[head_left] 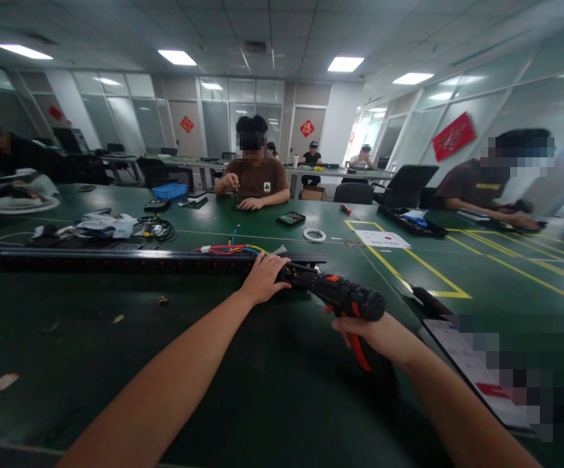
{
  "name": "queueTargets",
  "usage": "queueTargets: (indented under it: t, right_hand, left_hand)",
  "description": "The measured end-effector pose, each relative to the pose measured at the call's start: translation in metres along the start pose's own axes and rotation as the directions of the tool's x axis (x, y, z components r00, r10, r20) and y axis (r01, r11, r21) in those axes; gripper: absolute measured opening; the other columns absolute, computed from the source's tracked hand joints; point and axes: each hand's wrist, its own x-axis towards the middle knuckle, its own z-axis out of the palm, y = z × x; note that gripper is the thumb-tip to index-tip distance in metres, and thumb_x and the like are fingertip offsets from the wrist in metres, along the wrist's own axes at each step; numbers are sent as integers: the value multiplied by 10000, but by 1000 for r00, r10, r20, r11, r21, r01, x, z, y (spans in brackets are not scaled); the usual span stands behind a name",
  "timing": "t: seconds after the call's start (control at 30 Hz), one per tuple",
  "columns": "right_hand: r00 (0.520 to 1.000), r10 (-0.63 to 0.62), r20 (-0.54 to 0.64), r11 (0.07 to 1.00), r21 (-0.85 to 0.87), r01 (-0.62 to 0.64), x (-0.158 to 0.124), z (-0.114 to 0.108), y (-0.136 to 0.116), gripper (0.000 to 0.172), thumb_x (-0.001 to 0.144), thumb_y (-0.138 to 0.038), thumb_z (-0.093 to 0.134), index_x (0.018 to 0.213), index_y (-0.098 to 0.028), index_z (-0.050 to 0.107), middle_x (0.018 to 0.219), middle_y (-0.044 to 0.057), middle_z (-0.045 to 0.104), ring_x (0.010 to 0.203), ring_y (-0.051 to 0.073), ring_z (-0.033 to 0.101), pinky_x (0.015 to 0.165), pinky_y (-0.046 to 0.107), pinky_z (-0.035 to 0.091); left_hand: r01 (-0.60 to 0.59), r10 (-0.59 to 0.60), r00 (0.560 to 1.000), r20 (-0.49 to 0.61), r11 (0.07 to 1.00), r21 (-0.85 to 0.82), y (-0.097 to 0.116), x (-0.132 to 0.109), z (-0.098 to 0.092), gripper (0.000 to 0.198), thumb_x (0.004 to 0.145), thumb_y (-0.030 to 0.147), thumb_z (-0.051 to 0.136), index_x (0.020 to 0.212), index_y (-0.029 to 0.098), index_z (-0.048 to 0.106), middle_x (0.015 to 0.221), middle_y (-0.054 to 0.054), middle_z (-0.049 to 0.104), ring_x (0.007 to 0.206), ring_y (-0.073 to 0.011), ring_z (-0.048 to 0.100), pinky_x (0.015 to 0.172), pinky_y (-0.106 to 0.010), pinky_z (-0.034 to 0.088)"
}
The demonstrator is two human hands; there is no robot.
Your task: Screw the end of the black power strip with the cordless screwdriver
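Observation:
A long black power strip [165, 261] with a row of outlets lies across the green table, reaching the left edge of the view. My left hand [266, 279] grips it near its right end, fingers over the top and thumb pointing right. Closed around the handle of a black and orange cordless drill [340, 292] is my right hand [374, 335]. The drill points left, its front end close to the strip's end beside my left hand; whether the tip touches is too small to tell. Red, yellow and blue wires [238, 249] lie just behind the strip.
Behind the strip lie bagged parts with cables [106, 224], a blue bin [169, 190], a white tape roll [314, 234] and a screwdriver [346, 210]. A small brass-coloured part [164, 300] sits in front. A co-worker [253, 175] sits opposite; others are at both sides.

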Motion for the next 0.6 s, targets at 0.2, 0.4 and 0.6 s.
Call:
queueTargets:
  t: [0.2,0.4,0.6]
  right_hand:
    - [1000,-9,14,1000,7,9,0,2,-2,296,701,-330,719,952,-189,652,630,-37,603,584,169,597,574,299,459]
    - [1000,-8,2,1000,-1,8,0,2,-1,284,684,-330,704,929,-197,652,622,-36,604,574,171,603,560,291,458]
    - [1000,-21,9,1000,-5,21,1,0,3,233,709,-321,693,899,-196,642,626,-30,611,589,173,609,582,295,476]
  left_hand:
    - [-6,6,1000,-4,1000,-2,-1,0,1,641,873,436,752,1417,224,489,1392,-99,601,1378,-285,477,1239,-558,153]
    - [-2,2,1000,6,1000,-6,1,0,-2,621,877,437,744,1409,232,497,1388,-106,604,1375,-294,480,1237,-566,162]
    - [1,-1,1000,-4,1000,2,-1,0,0,644,863,435,759,1411,227,494,1396,-116,592,1366,-304,486,1232,-574,174]
